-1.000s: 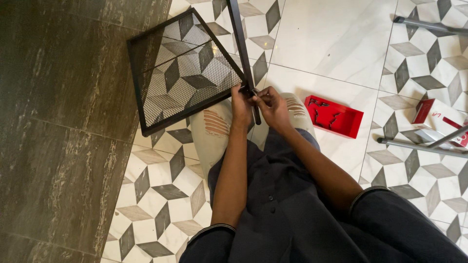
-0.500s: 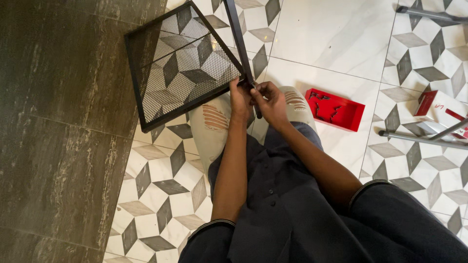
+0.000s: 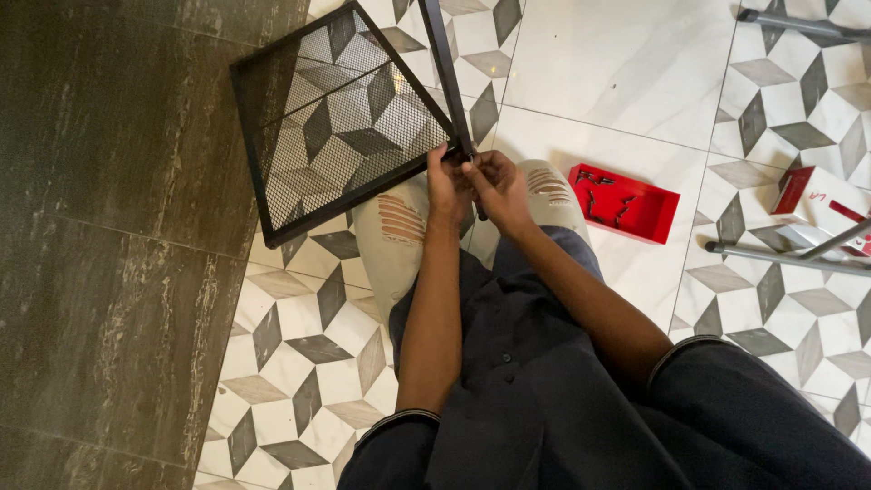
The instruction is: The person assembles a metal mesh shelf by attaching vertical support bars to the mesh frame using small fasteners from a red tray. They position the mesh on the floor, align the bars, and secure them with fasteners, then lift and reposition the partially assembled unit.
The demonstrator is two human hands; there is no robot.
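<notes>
Both hands meet at one corner of a black metal mesh shelf panel [image 3: 340, 122], which is tilted up off the patterned tile floor [image 3: 299, 363] above the person's knees in pale ripped jeans [image 3: 399, 227]. The left hand [image 3: 446, 191] is closed on the panel's frame at that corner, fingers curled around the bar. The right hand [image 3: 497, 186] is pinched shut at the same joint, where a black upright post [image 3: 446, 68] runs along the panel's edge toward the top of the view; whether it holds a small fastener or tool I cannot tell. Just right of the knees a red tray [image 3: 649, 213] of small dark screws lies on a plain white tile. Farther right, grey metal tubes [image 3: 780, 257] lie by a red and white box [image 3: 803, 192].
</notes>
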